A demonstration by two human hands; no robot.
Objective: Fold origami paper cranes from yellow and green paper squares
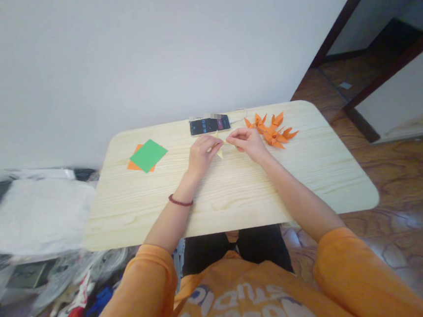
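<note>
1. Left hand (200, 155) is pinching the yellow paper (220, 152) — fingers curled, bracelet (180, 201) sitting on the wrist.
2. Right hand (246, 142) is gripping the same paper from the other side.
3. Paper is staying between both hands, over the table (229, 204), just in front of the phone (210, 125).
4. Orange origami cranes (271, 130) are lying just beyond the right hand — green sheet (148, 155) is resting on an orange sheet (134, 159), well left.

Left hand (200, 155), right hand (245, 142) pinching yellow folded paper (220, 152), orange origami cranes (271, 130) beside, phone (210, 125) behind
</note>
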